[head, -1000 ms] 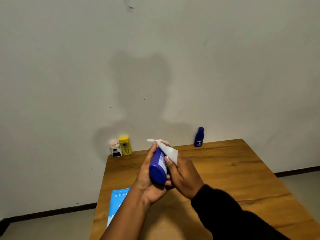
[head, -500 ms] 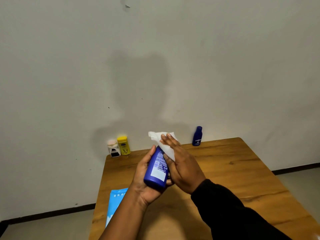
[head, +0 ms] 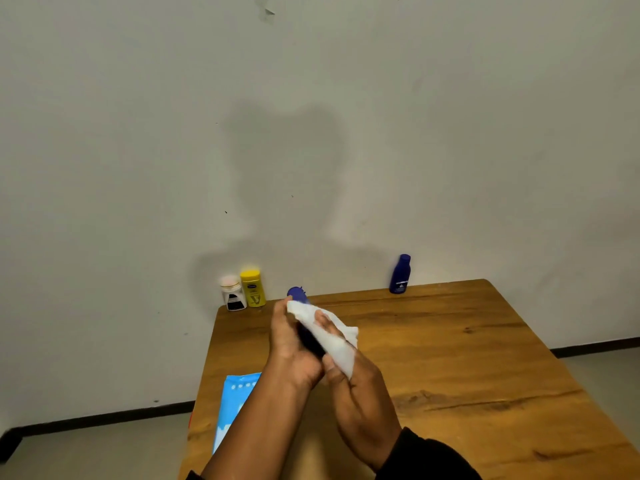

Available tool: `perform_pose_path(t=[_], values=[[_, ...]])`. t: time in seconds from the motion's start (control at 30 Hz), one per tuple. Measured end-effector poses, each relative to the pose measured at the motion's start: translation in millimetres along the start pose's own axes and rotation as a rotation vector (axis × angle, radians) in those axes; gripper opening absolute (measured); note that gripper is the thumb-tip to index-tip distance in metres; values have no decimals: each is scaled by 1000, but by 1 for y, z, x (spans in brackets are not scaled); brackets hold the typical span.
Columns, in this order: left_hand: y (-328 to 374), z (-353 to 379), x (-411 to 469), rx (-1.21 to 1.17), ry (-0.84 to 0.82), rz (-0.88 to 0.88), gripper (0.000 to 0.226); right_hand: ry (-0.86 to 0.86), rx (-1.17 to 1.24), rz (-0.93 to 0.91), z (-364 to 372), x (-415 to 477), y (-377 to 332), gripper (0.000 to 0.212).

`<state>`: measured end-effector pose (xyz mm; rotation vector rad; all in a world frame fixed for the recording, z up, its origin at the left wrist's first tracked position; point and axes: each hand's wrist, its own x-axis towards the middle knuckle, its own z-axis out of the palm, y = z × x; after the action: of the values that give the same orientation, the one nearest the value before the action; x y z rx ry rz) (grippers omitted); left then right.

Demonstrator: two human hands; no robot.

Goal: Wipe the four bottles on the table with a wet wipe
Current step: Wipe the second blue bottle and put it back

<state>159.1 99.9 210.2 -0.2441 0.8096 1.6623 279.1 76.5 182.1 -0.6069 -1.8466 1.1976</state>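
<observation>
My left hand grips a large dark blue bottle above the wooden table, its cap pointing away from me. Most of the bottle is hidden by my fingers and by a white wet wipe. My right hand presses that wipe flat against the bottle's side. A small blue bottle stands at the table's far edge on the right. A yellow bottle and a white bottle with a black label stand together at the far left corner.
A light blue pack of wipes lies on the table's near left, partly under my left forearm. The table stands against a plain wall. Floor shows on both sides of the table.
The bottle has turned so that its cap now points away and its label is hidden. My right hand has slid the wipe down along the bottle's side. Both hands sit lower over the table.
</observation>
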Motion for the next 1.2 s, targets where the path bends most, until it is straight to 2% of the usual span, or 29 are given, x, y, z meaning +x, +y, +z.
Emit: perform_pose_path(t=[0.07, 0.13, 0.23, 0.43, 0.63, 0.73, 0.83, 0.93, 1.07, 1.2], values=[[-3, 6, -1, -43, -31, 30, 27, 137, 153, 172, -7, 5, -7, 36], [-6, 8, 2, -68, -61, 87, 24, 278, 317, 376, -12, 14, -9, 43], [-15, 10, 0, -53, -99, 133, 19, 447, 537, 560, -17, 25, -11, 39], [-23, 11, 1, 57, -101, 344, 39, 600, 929, 854, -16, 30, -17, 30], [-27, 14, -7, 295, -226, 551, 54, 613, 1047, 916, -29, 36, -28, 29], [-35, 13, -8, 459, -254, 633, 49, 642, 1067, 899, -37, 47, -27, 34], [-35, 13, -7, 490, -247, 673, 51, 615, 1047, 935, -31, 41, -24, 36], [-30, 13, -7, 423, -231, 662, 53, 562, 950, 905, -23, 31, -21, 31], [-34, 14, -8, 435, -157, 653, 50, 549, 508, 681, -23, 33, -19, 21], [-42, 16, -12, 502, -122, 566, 39, 310, 145, 534, -23, 33, -16, 45]])
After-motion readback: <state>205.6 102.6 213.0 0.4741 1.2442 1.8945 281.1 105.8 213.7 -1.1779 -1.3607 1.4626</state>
